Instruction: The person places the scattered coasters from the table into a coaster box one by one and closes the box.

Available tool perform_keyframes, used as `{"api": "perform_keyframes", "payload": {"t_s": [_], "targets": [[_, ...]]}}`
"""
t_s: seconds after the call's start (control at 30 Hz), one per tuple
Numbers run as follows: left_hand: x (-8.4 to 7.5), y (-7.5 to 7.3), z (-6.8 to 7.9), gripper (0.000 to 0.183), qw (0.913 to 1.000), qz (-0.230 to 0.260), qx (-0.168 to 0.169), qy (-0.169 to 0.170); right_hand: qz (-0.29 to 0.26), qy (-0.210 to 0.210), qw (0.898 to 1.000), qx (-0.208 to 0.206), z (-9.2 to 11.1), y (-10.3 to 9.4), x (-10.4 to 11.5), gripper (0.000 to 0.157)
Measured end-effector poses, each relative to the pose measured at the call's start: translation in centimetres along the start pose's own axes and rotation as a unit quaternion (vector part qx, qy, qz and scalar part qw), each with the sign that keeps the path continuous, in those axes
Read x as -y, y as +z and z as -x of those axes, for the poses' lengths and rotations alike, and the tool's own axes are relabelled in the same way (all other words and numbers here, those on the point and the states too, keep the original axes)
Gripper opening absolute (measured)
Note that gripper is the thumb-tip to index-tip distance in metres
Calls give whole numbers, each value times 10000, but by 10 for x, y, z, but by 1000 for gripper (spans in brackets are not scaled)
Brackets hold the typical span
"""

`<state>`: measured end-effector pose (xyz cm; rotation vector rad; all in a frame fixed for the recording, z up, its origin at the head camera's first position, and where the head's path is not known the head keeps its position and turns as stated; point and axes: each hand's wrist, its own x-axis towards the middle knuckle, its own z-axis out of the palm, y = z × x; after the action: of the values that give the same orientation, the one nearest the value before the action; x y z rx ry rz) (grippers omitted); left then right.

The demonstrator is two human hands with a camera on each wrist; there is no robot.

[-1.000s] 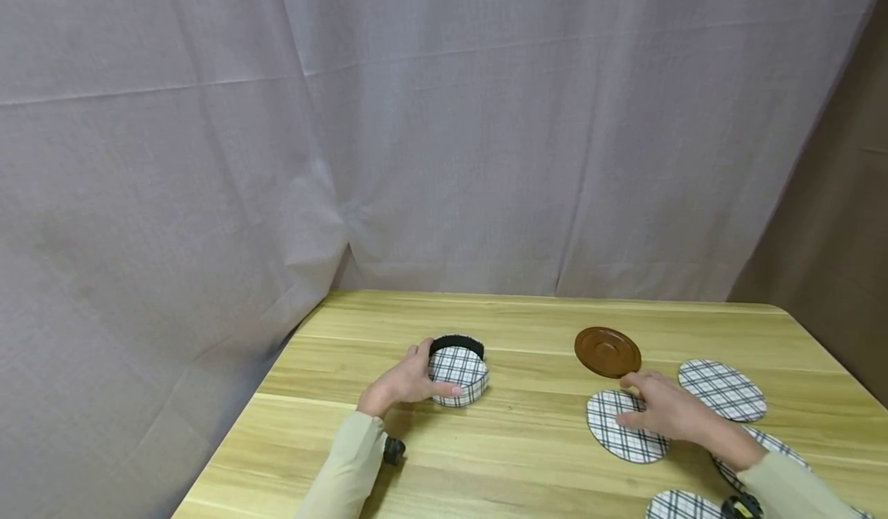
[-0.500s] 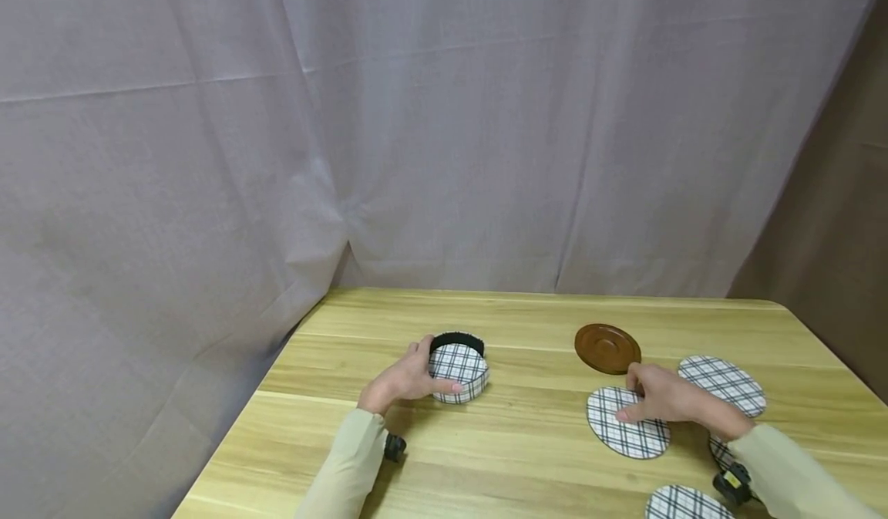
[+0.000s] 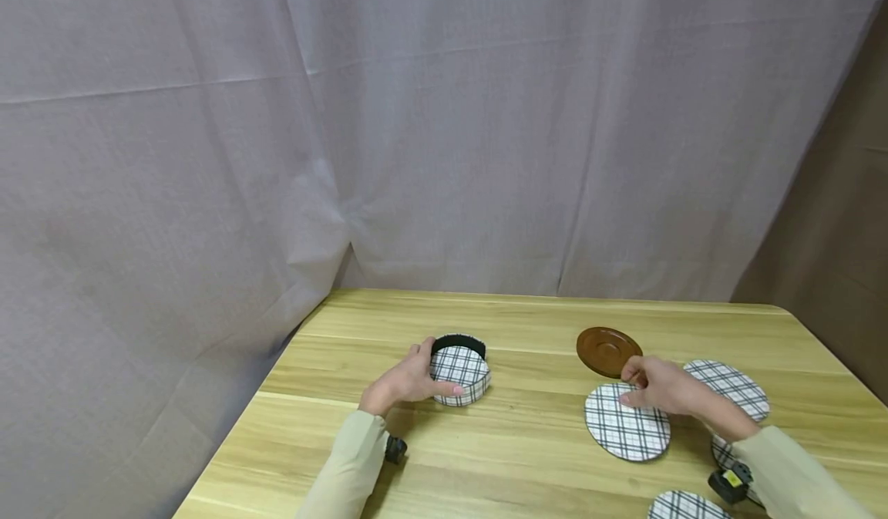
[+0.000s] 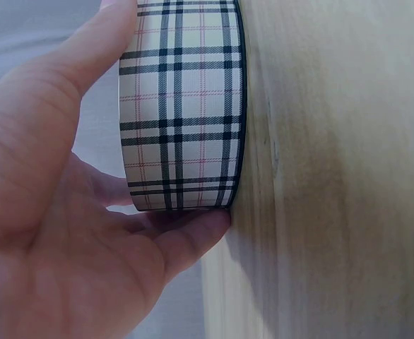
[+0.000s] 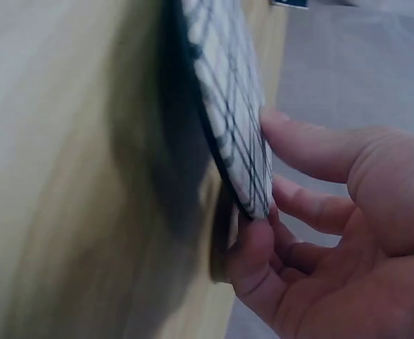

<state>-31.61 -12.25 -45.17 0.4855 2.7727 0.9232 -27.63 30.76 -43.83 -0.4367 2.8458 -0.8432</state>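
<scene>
My left hand [image 3: 409, 380] grips the side of a round plaid coaster holder [image 4: 182, 106], thumb on the near side and fingers round the far side. Inside the holder [image 3: 477, 388] a plaid top surface shows below its raised black inner wall. My right hand [image 3: 666, 388] pinches the edge of a round white-and-black plaid coaster [image 3: 624, 426]. In the right wrist view the thumb presses the patterned face of that coaster [image 5: 232, 106] and the fingers are at its dark underside. The coaster is tilted off the wood, with a shadow beneath it.
A brown round wooden dish [image 3: 602, 349] lies just beyond the held coaster. Other plaid coasters lie on the right: one behind the right hand [image 3: 735, 388], one partly under the forearm, and one at the front edge of view [image 3: 687, 506]. A grey curtain [image 3: 451, 156] hangs behind the wooden table [image 3: 513, 457].
The right fingers have closed from a spread pose over the coaster to a pinch on its edge, and the coaster has risen slightly. The left hand and holder stay put.
</scene>
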Motion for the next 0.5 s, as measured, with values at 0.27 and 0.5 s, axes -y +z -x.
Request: {"api": "perform_keyframes", "payload": {"t_s": [0.27, 0.5], "targets": [[-1, 0, 0, 118, 10000, -16, -3, -13, -226, -243, 9994, -135, 2, -12, 16, 6], [-1, 0, 1, 119, 10000, -29, -27, -69, -830, -253, 9961, 140, -1, -18, 26, 8]]}}
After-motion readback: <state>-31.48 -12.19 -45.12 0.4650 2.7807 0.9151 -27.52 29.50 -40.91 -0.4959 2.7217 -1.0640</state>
